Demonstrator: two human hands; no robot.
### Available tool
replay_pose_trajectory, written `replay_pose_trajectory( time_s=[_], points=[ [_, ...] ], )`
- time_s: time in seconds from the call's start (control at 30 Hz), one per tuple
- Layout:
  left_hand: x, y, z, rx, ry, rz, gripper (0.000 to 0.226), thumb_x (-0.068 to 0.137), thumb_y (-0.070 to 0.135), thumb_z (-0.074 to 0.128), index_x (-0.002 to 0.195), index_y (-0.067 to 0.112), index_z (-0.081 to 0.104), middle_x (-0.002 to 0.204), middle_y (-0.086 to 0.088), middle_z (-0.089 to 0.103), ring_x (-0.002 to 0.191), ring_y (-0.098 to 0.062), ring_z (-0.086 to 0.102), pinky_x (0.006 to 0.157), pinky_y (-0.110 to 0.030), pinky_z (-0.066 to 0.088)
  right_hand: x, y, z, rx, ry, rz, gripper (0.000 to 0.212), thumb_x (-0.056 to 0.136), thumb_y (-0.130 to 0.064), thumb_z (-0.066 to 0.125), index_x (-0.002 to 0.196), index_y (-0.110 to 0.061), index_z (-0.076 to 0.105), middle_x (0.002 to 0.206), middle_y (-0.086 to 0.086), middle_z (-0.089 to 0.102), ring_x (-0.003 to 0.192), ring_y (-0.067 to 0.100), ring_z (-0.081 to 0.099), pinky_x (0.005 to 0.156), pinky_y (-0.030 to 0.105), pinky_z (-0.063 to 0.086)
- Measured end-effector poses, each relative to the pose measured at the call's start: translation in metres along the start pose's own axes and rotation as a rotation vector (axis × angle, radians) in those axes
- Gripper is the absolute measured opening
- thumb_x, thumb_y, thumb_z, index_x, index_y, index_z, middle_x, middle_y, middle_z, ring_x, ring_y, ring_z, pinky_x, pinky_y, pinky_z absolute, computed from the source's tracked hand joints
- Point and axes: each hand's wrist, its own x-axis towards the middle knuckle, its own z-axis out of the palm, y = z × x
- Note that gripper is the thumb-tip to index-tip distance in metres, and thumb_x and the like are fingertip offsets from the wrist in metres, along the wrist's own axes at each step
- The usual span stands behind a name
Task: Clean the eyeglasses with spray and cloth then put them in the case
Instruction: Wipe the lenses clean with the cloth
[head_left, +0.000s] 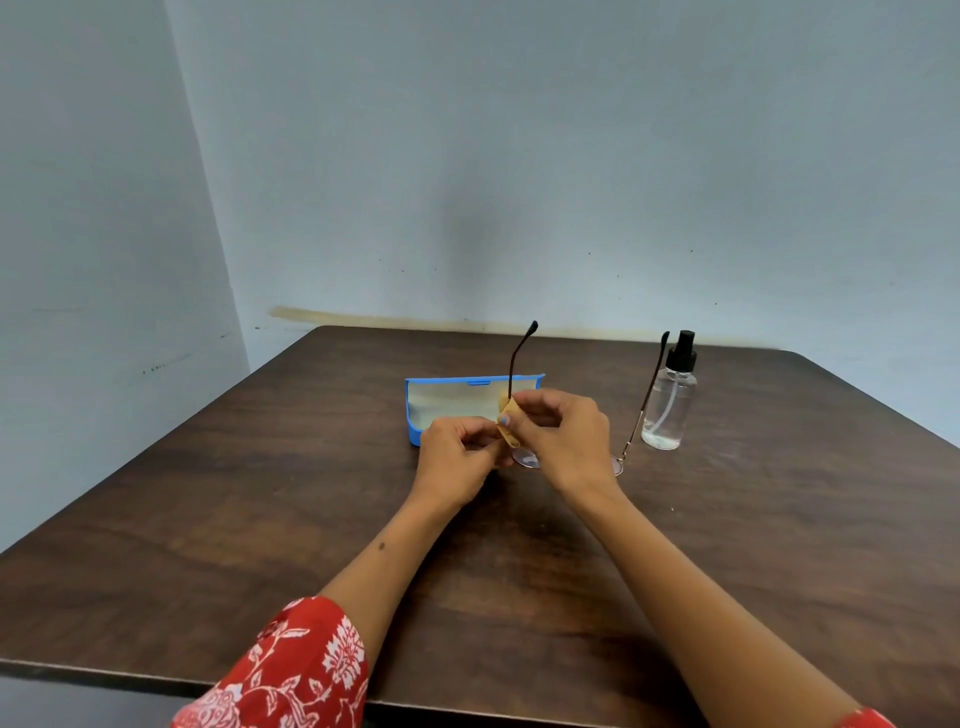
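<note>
Thin-framed eyeglasses (525, 459) are held over the table's middle, lenses down, both dark temple arms pointing up and away. My left hand (456, 457) grips the frame near the left lens. My right hand (563, 439) pinches a small yellow cloth (508, 423) against that lens. The other lens shows only as a sliver to the right of my right wrist. Behind my hands lies the open blue case (441, 402) with its pale lining. A clear spray bottle (670, 400) with a black pump stands upright to the right.
Everything sits on a dark wooden table (260, 519) pushed into a corner of pale blue walls. Its front edge runs just below my red patterned sleeves.
</note>
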Motion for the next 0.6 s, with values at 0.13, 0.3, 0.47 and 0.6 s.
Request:
replay_pose_trajectory(
  time_s=[0.13, 0.3, 0.47, 0.6],
  points=[
    [0.0, 0.001, 0.001, 0.045, 0.04, 0.011, 0.015, 0.08, 0.001, 0.067, 0.08, 0.015, 0.073, 0.07, -0.008, 0.07, 0.063, -0.01, 0.063, 0.066, -0.026, 0.053, 0.005, -0.007, -0.001, -0.031, 0.021, -0.04, 0.013, 0.079, -0.012, 0.074, 0.091, -0.013, 0.074, 0.075, -0.009, 0.069, 0.075, 0.005, 0.066, 0.07, 0.014, 0.053],
    [0.0, 0.003, 0.001, 0.016, 0.038, -0.01, 0.01, 0.078, 0.004, 0.07, 0.085, 0.01, 0.073, 0.076, -0.006, 0.072, 0.07, -0.009, 0.066, 0.07, -0.022, 0.054, 0.008, -0.009, 0.001, 0.006, 0.033, -0.035, 0.014, 0.079, -0.012, 0.073, 0.093, -0.012, 0.074, 0.079, -0.004, 0.071, 0.072, 0.002, 0.065, 0.065, 0.012, 0.051],
    [-0.001, 0.001, -0.002, 0.021, 0.02, 0.0, 0.014, 0.082, 0.001, 0.065, 0.087, 0.011, 0.074, 0.078, -0.003, 0.072, 0.075, -0.008, 0.067, 0.072, -0.022, 0.055, 0.002, -0.003, 0.001, -0.062, -0.006, -0.031, 0.008, 0.079, -0.011, 0.074, 0.087, -0.013, 0.074, 0.074, -0.008, 0.069, 0.073, 0.003, 0.065, 0.065, 0.013, 0.052],
    [-0.001, 0.004, 0.0, -0.006, 0.028, -0.041, 0.01, 0.077, 0.004, 0.071, 0.085, 0.009, 0.072, 0.073, -0.006, 0.07, 0.057, 0.001, 0.06, 0.062, -0.015, 0.051, 0.01, -0.013, 0.0, -0.002, 0.048, -0.042, 0.014, 0.079, -0.013, 0.074, 0.093, -0.014, 0.074, 0.08, -0.004, 0.072, 0.077, 0.006, 0.067, 0.065, 0.016, 0.054]
  ],
)
